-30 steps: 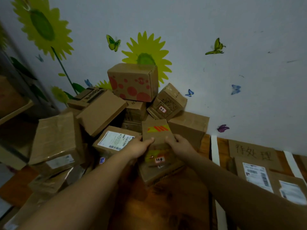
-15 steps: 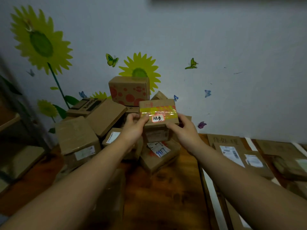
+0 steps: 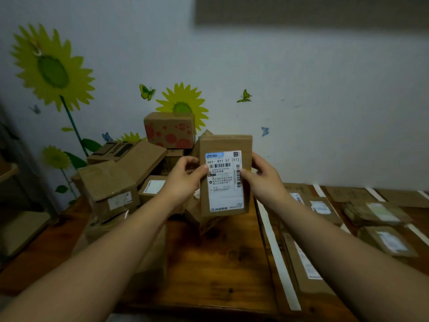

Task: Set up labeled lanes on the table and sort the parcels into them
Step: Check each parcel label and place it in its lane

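Left hand (image 3: pixel 183 180) and right hand (image 3: pixel 262 180) clamp the side edges of a flat brown parcel (image 3: pixel 226 145), thumbs on its face, holding it upright in the air above the wooden table (image 3: pixel 220 263). A second ago it sat at the foot of the unsorted pile (image 3: pixel 111 182), taped side up. Now it is raised and turned, shipping label (image 3: pixel 224 182) to the camera, likely so the address can be read and a lane chosen. To the right, white tape strips (image 3: pixel 278 252) divide the tabletop into lanes headed by cardboard signs (image 3: pixel 348 194), their writing too blurred to read. The nearest lane holds sorted parcels (image 3: pixel 322 206) in a row, and the next lane holds a few more.
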